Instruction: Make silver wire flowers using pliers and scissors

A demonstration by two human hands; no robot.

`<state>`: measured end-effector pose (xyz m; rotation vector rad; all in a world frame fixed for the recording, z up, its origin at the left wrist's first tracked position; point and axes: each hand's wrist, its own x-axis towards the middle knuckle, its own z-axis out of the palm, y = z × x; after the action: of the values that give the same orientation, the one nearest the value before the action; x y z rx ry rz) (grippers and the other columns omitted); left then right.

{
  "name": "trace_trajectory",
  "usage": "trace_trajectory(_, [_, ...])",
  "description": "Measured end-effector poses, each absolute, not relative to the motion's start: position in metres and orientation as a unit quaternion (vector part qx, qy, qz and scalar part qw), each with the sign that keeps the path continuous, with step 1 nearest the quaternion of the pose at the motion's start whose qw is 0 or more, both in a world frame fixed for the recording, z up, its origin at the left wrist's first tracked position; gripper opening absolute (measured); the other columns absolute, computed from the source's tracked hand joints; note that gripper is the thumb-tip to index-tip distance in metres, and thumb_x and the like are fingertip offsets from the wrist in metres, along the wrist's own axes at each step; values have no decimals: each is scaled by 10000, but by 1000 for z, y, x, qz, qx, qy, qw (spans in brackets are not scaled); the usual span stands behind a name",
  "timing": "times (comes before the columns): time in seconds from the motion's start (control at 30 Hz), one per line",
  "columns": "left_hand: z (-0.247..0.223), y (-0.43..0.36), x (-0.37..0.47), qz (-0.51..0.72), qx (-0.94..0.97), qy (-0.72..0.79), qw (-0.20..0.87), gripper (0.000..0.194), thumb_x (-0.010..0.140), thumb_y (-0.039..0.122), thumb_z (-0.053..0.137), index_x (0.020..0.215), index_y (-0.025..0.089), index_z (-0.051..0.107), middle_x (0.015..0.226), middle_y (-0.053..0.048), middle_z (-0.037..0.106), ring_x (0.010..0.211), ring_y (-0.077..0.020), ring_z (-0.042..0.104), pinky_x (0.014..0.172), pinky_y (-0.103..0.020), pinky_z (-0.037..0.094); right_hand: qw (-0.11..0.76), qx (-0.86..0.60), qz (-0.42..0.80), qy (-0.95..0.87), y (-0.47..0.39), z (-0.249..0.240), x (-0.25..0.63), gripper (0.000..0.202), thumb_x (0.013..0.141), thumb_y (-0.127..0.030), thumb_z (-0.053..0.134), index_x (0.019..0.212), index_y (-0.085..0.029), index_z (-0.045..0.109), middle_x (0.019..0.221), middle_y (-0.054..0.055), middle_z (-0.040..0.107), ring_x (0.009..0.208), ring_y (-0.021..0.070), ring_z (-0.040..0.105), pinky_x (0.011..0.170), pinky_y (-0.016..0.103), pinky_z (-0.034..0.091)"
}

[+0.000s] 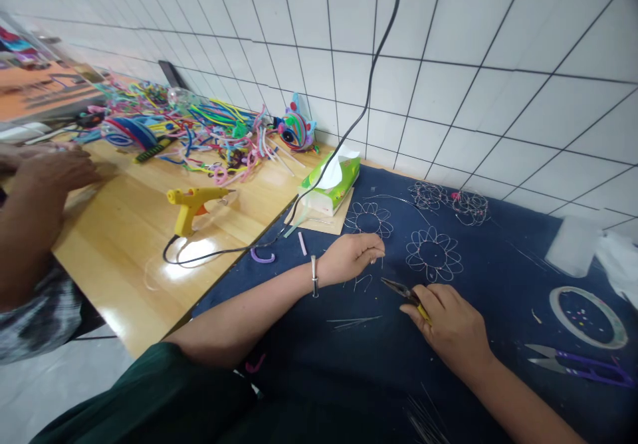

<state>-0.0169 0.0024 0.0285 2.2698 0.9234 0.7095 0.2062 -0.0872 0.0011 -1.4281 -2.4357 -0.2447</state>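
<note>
Blue cloth [498,278] before tiled wall [448,38]; wire flowers [432,241], two, apparently finished; straight wires [353,322], seemingly unworked; left hand [351,258], fingertips together on wire bit [383,262] (mostly hidden), above cloth; right hand [451,321], fingers wrapped round pliers [407,292], tips near left hand.

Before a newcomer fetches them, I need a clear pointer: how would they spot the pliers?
On the dark blue cloth, find the right hand. It holds the pliers, dark tip near the left hand. Unlike the purple-handled scissors, they show yellow on the handle.
</note>
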Motion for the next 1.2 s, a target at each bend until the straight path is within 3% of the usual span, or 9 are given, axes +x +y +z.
trace_trajectory(0.37, [28,0,-13,259,857,301,328,190,884,223,370,809,150,528,699,3,541,632,-77,505,638,-193,411,152,-505,-97,-844,-84,-4,210,268,818,-414,508,923,-180,583,751,25,555,709,119,503,623,228,356])
trace_trajectory(0.57, [27,-4,-14,246,830,316,387,194,890,237,353,823,149,513,694,21,516,488,-33,477,520,-159,401,156,-495,-93,-849,-84,-5,209,254,821,-396,511,932,-180,584,749,25,560,698,114,504,610,218,354])
trace_trajectory(0.87, [23,-5,-10,250,801,320,440,187,881,247,375,794,147,506,669,33,512,469,-25,493,509,-154,404,164,-483,-90,-855,-82,-3,206,250,837,-384,484,899,-170,597,716,34,557,688,118,511,614,219,365])
trace_trajectory(1.2, [31,24,-39,146,827,330,431,161,823,267,472,786,143,570,705,9,563,521,-45,531,530,-169,413,178,-506,-58,-842,-81,-12,213,309,816,-414,510,976,-162,587,787,37,574,725,114,517,646,210,381])
